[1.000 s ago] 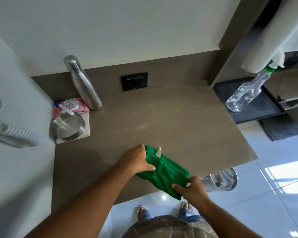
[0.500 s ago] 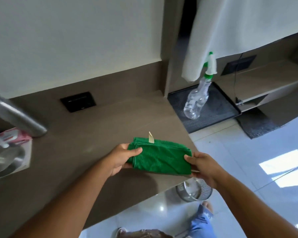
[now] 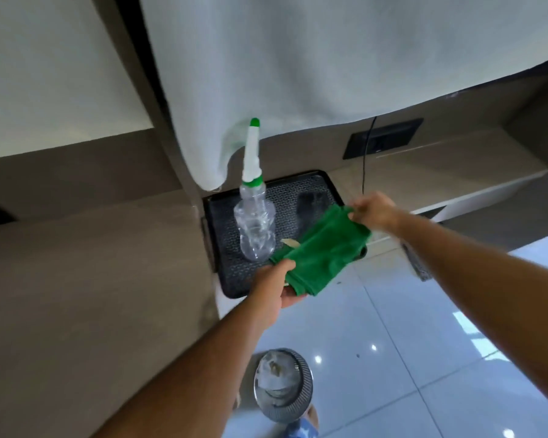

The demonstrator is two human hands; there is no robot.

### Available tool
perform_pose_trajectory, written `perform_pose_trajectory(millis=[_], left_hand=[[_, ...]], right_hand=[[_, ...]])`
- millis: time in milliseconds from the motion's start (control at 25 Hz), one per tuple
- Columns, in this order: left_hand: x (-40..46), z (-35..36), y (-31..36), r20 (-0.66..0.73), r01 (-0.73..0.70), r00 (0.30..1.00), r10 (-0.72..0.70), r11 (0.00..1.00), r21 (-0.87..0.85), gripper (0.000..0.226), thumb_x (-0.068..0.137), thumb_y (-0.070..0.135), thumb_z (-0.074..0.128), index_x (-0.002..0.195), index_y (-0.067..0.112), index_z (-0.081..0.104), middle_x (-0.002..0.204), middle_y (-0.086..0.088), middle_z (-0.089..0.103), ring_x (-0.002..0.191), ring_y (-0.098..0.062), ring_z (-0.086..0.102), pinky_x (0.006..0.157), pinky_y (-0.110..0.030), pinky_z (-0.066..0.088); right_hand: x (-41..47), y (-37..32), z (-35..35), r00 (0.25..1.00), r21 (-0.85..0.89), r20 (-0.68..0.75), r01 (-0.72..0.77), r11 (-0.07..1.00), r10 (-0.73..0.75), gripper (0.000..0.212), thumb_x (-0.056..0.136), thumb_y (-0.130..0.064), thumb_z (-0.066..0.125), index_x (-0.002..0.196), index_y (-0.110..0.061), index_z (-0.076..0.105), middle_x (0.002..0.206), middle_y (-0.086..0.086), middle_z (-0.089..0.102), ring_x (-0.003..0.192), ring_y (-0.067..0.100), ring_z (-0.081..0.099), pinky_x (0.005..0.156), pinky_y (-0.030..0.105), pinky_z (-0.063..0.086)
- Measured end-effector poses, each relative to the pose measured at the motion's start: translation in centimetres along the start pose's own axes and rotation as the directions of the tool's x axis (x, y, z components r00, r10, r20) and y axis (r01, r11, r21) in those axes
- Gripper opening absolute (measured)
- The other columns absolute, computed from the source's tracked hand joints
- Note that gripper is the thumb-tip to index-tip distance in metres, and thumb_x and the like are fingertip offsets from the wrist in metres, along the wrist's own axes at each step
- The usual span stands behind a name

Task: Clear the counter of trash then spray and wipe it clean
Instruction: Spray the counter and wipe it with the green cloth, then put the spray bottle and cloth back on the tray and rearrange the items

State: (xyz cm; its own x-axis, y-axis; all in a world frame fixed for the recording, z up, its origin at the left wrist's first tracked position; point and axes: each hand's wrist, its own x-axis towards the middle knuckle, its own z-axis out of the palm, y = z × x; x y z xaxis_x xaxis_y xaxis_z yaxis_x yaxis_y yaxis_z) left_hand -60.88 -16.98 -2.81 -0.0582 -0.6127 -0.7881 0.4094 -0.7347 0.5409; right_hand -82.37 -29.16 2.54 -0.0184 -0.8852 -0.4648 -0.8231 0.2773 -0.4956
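So the metal waste bin (image 3: 283,385) is sitting on the floor right by the feet, with what looks like crumpled stuff already in it. The bench (image 3: 92,279) is now running off to the left, and the part in view is looking bare. A second ago the folded green cloth (image 3: 321,256) was lying on that bench; now both hands are carrying it off the right end. The left hand (image 3: 274,284) is gripping the near corner, thumb on top, and the right hand (image 3: 372,210) is pinching the far corner. They're holding it over the black tray (image 3: 314,191), just beside the clear spray bottle (image 3: 255,222) standing there. My guess is wiping's done and the cloth's getting put away next to the sprayer.
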Motion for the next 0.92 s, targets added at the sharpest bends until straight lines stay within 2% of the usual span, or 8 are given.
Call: perform_pose_trajectory(millis=[120,240,440,560,640,720,800,920], left_hand=[[4.5,3.9,0.7,0.056,0.083,0.995,-0.086,0.995,0.053,0.023,0.090,0.021,0.060,0.111,0.013,0.062,0.094,-0.014,0.070,0.080,-0.027,0.068,0.061,-0.037,0.058],[7.8,5.9,0.6,0.050,0.193,0.978,-0.201,0.973,0.130,0.024,0.092,0.023,0.061,0.111,0.010,0.056,0.091,-0.019,0.065,0.079,-0.028,0.065,0.056,-0.034,0.059],[8.5,5.9,0.7,-0.086,0.091,0.992,-0.088,0.995,0.034,0.018,0.094,0.020,0.060,0.104,0.006,0.056,0.092,-0.016,0.064,0.072,-0.023,0.064,0.052,-0.026,0.059],[5.7,3.3,0.6,-0.175,-0.018,0.983,0.049,0.984,0.175,0.012,0.092,0.014,0.062,0.102,0.011,0.058,0.095,-0.013,0.062,0.069,-0.021,0.059,0.053,-0.022,0.056],[3.1,1.1,1.1,-0.207,-0.039,0.974,0.094,0.966,0.254,0.004,0.090,0.010,0.061,0.091,0.014,0.059,0.089,-0.012,0.055,0.070,-0.024,0.051,0.051,-0.021,0.051],[0.2,-1.6,1.9,-0.258,-0.035,0.959,0.122,0.948,0.317,0.005,0.089,0.010,0.063,0.086,0.014,0.061,0.086,-0.011,0.057,0.065,-0.021,0.051,0.049,-0.020,0.049],[-2.6,-4.8,3.1,-0.288,-0.062,0.938,0.192,0.911,0.407,0.010,0.089,0.013,0.064,0.099,0.011,0.064,0.086,-0.011,0.061,0.060,-0.016,0.052,0.047,-0.019,0.048],[-6.9,-10.4,5.4,-0.266,-0.155,0.900,0.345,0.824,0.545,0.016,0.090,0.017,0.062,0.104,0.009,0.065,0.083,-0.012,0.062,0.062,-0.021,0.056,0.056,-0.027,0.047]], right_hand=[[8.5,-2.3,-1.7,0.989,-0.185,-0.007,0.145,0.972,-0.149,0.030,0.089,-0.018,0.065,0.118,-0.013,0.067,0.118,0.011,0.067,0.110,0.028,0.062,0.096,0.036,0.049],[13.9,-4.1,-0.4,0.964,-0.338,0.030,0.259,0.905,-0.265,0.032,0.084,-0.021,0.072,0.116,-0.021,0.068,0.121,0.006,0.066,0.110,0.026,0.062,0.098,0.038,0.049],[14.7,-3.2,4.1,0.900,-0.621,-0.127,0.255,0.741,-0.417,0.029,0.091,-0.019,0.050,0.116,-0.025,0.064,0.116,0.010,0.068,0.107,0.032,0.060,0.087,0.039,0.049],[11.0,-1.2,7.6,0.940,-0.645,-0.034,0.238,0.726,-0.339,0.033,0.093,-0.029,0.041,0.120,-0.023,0.059,0.125,0.012,0.062,0.112,0.033,0.058,0.092,0.043,0.047],[8.7,-0.7,9.2,0.968,-0.643,0.099,0.240,0.728,-0.231,0.051,0.097,-0.032,0.036,0.146,-0.020,0.035,0.155,0.014,0.032,0.139,0.033,0.035,0.111,0.049,0.030],[6.0,-0.8,9.9,0.972,-0.635,0.114,0.230,0.737,-0.204,0.060,0.098,-0.030,0.034,0.154,-0.020,0.015,0.164,0.010,0.007,0.149,0.030,0.012,0.119,0.049,0.013],[2.3,-1.0,10.5,0.972,-0.606,0.039,0.207,0.768,-0.232,0.064,0.095,-0.026,0.040,0.154,-0.020,0.017,0.163,0.010,0.010,0.148,0.030,0.014,0.119,0.047,0.014],[-4.6,-2.8,13.1,0.968,-0.496,-0.057,0.186,0.848,-0.246,0.054,0.088,-0.019,0.047,0.142,-0.017,0.040,0.150,0.013,0.038,0.135,0.033,0.039,0.111,0.046,0.032]])
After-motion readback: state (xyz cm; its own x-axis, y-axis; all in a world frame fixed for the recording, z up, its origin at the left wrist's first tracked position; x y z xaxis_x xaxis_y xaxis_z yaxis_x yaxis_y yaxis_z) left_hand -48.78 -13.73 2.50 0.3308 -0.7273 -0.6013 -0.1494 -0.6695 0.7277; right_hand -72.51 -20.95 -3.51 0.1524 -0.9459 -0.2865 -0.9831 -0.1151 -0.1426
